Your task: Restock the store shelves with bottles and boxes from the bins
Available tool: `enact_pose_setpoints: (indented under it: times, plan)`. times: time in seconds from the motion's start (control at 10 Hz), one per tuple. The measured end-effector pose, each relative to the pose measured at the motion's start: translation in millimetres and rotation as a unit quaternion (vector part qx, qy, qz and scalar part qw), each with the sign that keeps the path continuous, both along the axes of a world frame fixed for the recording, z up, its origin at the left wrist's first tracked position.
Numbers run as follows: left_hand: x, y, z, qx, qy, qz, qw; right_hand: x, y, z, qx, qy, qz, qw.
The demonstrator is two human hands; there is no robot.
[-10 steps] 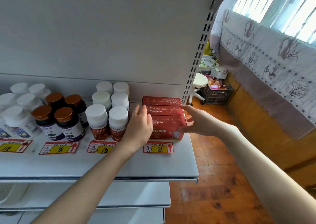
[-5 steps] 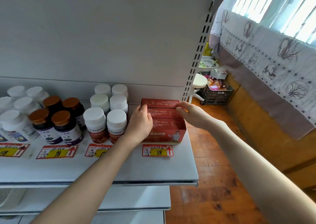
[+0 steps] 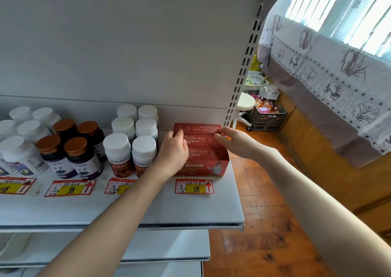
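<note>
Three red boxes (image 3: 203,152) stand in a row, front to back, at the right end of the white shelf (image 3: 190,209), behind a price tag marked 88 (image 3: 194,186). My left hand (image 3: 172,152) lies flat against the row's left side, fingers straight and reaching toward the rear boxes. My right hand (image 3: 234,141) comes in from the right, its fingertips resting on the top right edge of the rear boxes. Both hands press the row between them.
White-capped bottles (image 3: 118,149) stand directly left of the boxes, with brown-capped dark bottles (image 3: 69,149) further left. The shelf ends just right of the boxes, above a tiled floor. A white stool (image 3: 243,105) and a dark crate (image 3: 267,118) of goods stand beyond. A lower shelf (image 3: 169,245) juts out below.
My right hand has slid from the front box's right side back and up onto the rear boxes. My left hand has also reached further back along the row.
</note>
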State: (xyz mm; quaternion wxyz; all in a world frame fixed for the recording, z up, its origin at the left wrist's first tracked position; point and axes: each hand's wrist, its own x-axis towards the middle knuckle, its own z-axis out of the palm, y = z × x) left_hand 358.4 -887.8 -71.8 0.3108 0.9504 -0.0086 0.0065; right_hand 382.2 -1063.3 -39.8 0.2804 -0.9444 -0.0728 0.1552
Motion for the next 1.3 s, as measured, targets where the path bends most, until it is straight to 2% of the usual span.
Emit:
enact_pose_setpoints:
  times: [0.2,0.3,0.5,0.7,1.0,1.2,1.3]
  plan:
    - [0,1,1,-0.006,0.008,-0.003,1.000,-17,-10,13,0.040,0.052,0.034,0.997]
    - [1,1,2,-0.015,0.025,-0.003,1.000,-27,-10,17,-0.003,0.042,0.100,0.994]
    - [-14,3,2,-0.045,0.010,-0.009,0.999,-33,-5,11,-0.074,-0.004,0.116,0.991]
    - [-31,2,-7,-0.083,0.011,0.006,0.997,-33,-3,8,-0.088,-0.035,0.117,0.989]
    - [-33,2,-8,-0.076,0.016,-0.001,0.997,-34,-4,3,-0.095,-0.042,0.110,0.988]
    - [-51,3,1,-0.038,-0.045,-0.031,0.998,-36,-9,10,-0.059,-0.029,0.098,0.993]
    - [-71,7,1,0.001,-0.117,-0.059,0.991,-35,-8,20,-0.019,-0.110,0.061,0.992]
